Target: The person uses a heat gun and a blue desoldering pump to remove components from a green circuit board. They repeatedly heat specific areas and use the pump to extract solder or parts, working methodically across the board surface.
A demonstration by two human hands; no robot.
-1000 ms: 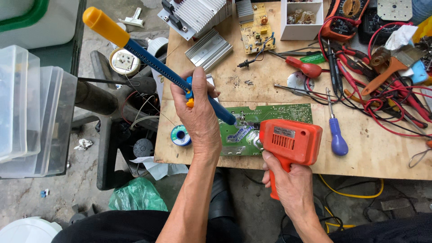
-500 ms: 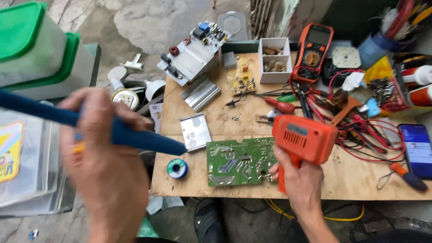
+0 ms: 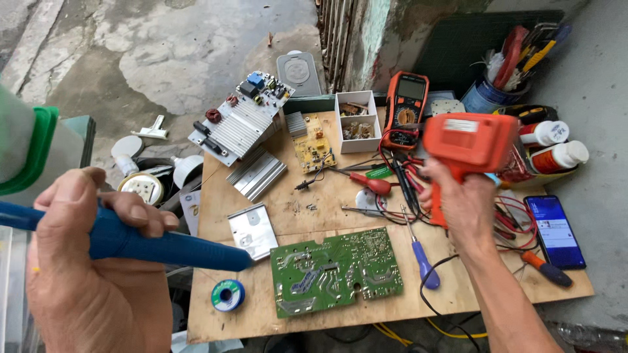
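I see the wooden surface [image 3: 307,209] set low over the concrete floor, with the green circuit board [image 3: 337,271] lying flat near its front edge, solder side up, so its joints face me. I use that board as my landmark. Left of it and raised off the surface, my left hand [image 3: 91,274] is wrapped tight around the blue desoldering pump [image 3: 150,245], its dark tip pointing toward the board's left edge without touching it. Above and right of the board, my right hand [image 3: 461,206] is closed on the grip of the orange soldering gun [image 3: 468,140], held up clear of the surface; its tip is hidden. Behind the board stand the orange multimeter [image 3: 405,108] and the white parts box [image 3: 356,121]. Just right of the board lies 1 purple-handled screwdriver [image 3: 422,258], and just left, the small solder spool [image 3: 227,295], both close to reach.
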